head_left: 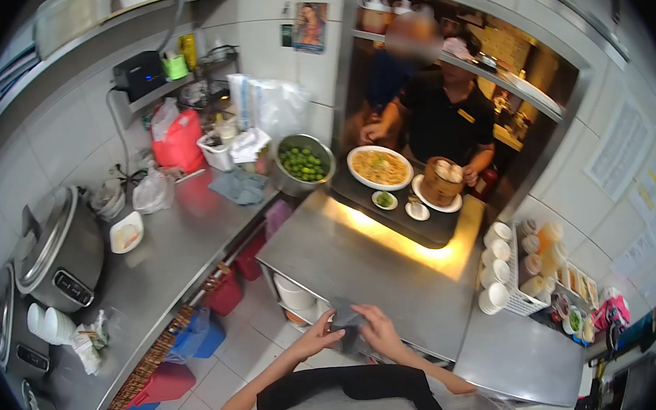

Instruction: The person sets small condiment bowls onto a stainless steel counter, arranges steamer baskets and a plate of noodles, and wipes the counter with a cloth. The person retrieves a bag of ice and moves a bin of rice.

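My left hand [315, 338] and my right hand [380, 332] are close together in front of my body, near the edge of the steel counter [356, 264]. Between them is a thin, dark grey, partly see-through piece that looks like plastic film [344, 315]. The fingers of both hands pinch it from either side. Its exact kind is too blurred to tell. Part of it hangs below the fingers.
At the serving hatch a co-worker [450, 110] stands by a dark tray [426, 232] carrying a noodle plate [379, 168], a bamboo steamer [442, 184] and small dishes. A pot of green limes [302, 163] stands left. Stacked cups [495, 273] are right; rice cookers [62, 257] far left.
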A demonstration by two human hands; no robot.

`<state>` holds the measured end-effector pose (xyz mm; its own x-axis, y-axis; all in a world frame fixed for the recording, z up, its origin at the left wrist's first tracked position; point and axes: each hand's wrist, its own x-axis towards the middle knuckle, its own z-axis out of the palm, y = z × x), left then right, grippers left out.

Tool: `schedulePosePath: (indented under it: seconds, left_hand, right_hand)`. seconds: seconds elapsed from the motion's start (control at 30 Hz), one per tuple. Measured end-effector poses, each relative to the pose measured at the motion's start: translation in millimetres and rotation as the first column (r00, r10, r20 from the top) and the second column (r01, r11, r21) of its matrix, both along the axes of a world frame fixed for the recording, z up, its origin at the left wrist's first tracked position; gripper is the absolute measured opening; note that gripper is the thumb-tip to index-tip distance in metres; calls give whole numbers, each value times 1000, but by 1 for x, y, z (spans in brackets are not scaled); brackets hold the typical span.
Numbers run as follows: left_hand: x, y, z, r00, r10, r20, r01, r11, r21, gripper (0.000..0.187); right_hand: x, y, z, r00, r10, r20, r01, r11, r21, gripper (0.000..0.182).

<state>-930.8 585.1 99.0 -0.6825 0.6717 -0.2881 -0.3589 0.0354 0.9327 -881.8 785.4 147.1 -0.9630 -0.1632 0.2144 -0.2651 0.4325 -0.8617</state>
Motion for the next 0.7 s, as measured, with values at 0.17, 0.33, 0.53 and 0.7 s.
schedulePosePath:
  seconds: [0.17,0.33,0.53,0.7]
  left_hand:
    - [-16,-80,-1,925,374,70,-380,899,218,50]
    - [-46,-145,16,794,608,3,-606,790,91,36]
    - [-93,-214,48,534,819,-211,-818,563,117,46]
    - [-151,-253,70,348,640,-685,-904,423,-63,49]
  right_hand:
    - [-60,-72,56,821,497,281,-462,867,-186,53]
    - [-170,-36,98,858,511,-48,-358,664,657,52]
    - [-283,11,233,842,263,-471,170,700,694,42]
    - [-383,51,321,594,247,-766,495,639,589,36]
